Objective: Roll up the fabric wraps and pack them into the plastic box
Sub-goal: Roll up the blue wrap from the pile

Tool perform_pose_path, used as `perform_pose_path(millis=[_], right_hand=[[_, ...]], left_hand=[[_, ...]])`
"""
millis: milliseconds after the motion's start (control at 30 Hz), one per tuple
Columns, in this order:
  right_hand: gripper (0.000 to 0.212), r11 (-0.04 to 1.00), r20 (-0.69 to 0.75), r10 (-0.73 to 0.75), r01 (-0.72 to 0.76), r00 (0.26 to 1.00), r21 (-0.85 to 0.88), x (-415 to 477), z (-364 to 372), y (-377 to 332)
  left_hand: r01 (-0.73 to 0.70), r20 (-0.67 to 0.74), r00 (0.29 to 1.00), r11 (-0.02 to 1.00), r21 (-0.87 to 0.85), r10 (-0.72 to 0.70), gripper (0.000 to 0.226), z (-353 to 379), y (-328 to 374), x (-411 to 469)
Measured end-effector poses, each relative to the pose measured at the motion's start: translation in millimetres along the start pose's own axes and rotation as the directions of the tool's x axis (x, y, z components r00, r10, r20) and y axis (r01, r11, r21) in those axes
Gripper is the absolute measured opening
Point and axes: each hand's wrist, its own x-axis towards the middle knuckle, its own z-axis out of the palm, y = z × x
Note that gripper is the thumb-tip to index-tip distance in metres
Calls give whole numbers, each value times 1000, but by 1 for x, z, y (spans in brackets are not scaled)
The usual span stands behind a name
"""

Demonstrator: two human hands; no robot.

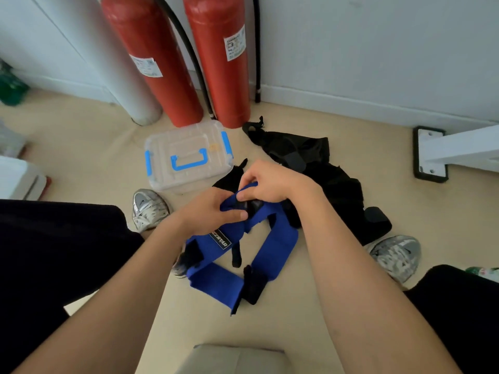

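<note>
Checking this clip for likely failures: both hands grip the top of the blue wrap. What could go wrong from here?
1. The blue wrap trails in twisted loops on the floor, so a roll started by the left hand and right hand may come out loose or skewed.
2. It hangs beside the black wraps and might snag them.
3. The plastic box has its lid on; opening it could let the roll unwind.

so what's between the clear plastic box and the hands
An end of the black fabric wrap, on the beige floor beside the clear plastic box; the head view shows it.
</note>
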Motion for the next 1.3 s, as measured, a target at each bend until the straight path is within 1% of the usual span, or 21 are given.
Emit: perform_pose_path(millis=[67, 133, 167, 233, 267, 300, 333, 433, 467, 533, 600, 733, 800, 867, 933, 1000, 1067, 1167, 1200, 1233, 1300], right_hand=[[15, 1000, -63, -7, 8, 998, 12, 1, -2, -6], [30, 999, -150, -20, 25, 988, 28, -3, -3, -14], [37, 999, -177, -24, 31, 984, 36, -7, -4, -18], [51, 998, -171, -17, 26, 985, 52, -19, -8, -28], [57, 998, -128, 0, 7, 992, 55, -28, -11, -32], [57, 999, -65, 27, -24, 998, 46, -37, -15, -35], [50, 998, 14, 52, -53, 999, 28, -47, -20, -38], [12, 995, 222, 102, -103, 970, -7, -71, -26, -44], [10, 993, 256, 117, -121, 960, -1, -78, -24, -46], [18, 990, 265, 133, -142, 955, 14, -89, -13, -48], [18, 991, 193, 126, -134, 973, 26, -95, -3, -49], [13, 990, -32, 111, -108, 993, 86, -97, 17, -46], [18, 982, -168, 134, -108, 977, 155, -98, 26, -45], [21, 977, -296, 149, -96, 944, 188, -99, 28, -46], [28, 993, -396, 105, -72, 912, 96, -100, 19, -48], [38, 995, -443, 89, -104, 892, -9, -101, 3, -53], [32, 982, -381, 153, -185, 912, -49, -103, -12, -61], [6, 949, -104, 293, -302, 951, -88, -105, -21, -75], [9, 934, 2, 332, -328, 943, -138, -106, -21, -80], [19, 922, 105, 357, -332, 928, -198, -108, -21, -85], [40, 925, 327, 352, -272, 877, -266, -114, -20, -91]], left_hand=[[-41, 16, 999, 999, -9, 41, 21, -4, 0, -9], [-88, 28, 996, 995, -55, 90, 34, -10, 3, -18], [-106, 29, 994, 990, -87, 109, 35, -13, 5, -23], [-138, 51, 988, 980, -142, 146, 32, -20, 11, -31], [-139, 73, 986, 977, -160, 152, 29, -23, 14, -35], [-138, 96, 983, 979, -152, 154, 26, -25, 19, -37], [-144, 110, 982, 983, -114, 157, 22, -27, 23, -40], [-139, 147, 981, 988, 73, 127, 11, -25, 32, -44], [-120, 159, 982, 986, 111, 102, 11, -23, 35, -45], [-90, 158, 985, 988, 124, 70, 26, -16, 39, -49], [-71, 122, 991, 994, 83, 60, 41, -11, 41, -53], [7, 60, 998, 1000, -11, -6, 46, -12, 46, -57], [44, 34, 999, 997, -65, -42, 50, -17, 49, -58], [73, 36, 997, 984, -165, -67, 45, -20, 50, -60], [103, 54, 994, 948, -300, -91, 35, -19, 51, -60], [144, 72, 990, 858, -494, -124, 30, -17, 56, -62], [170, 99, 985, 755, -633, -139, 31, -17, 62, -61], [172, 40, 975, 635, -753, -216, 35, -20, 74, -58], [153, -6, 966, 594, -790, -257, 38, -21, 77, -56], [126, -42, 959, 554, -823, -281, 40, -21, 81, -54], [112, -43, 956, 500, -859, -289, 32, -20, 85, -51]])
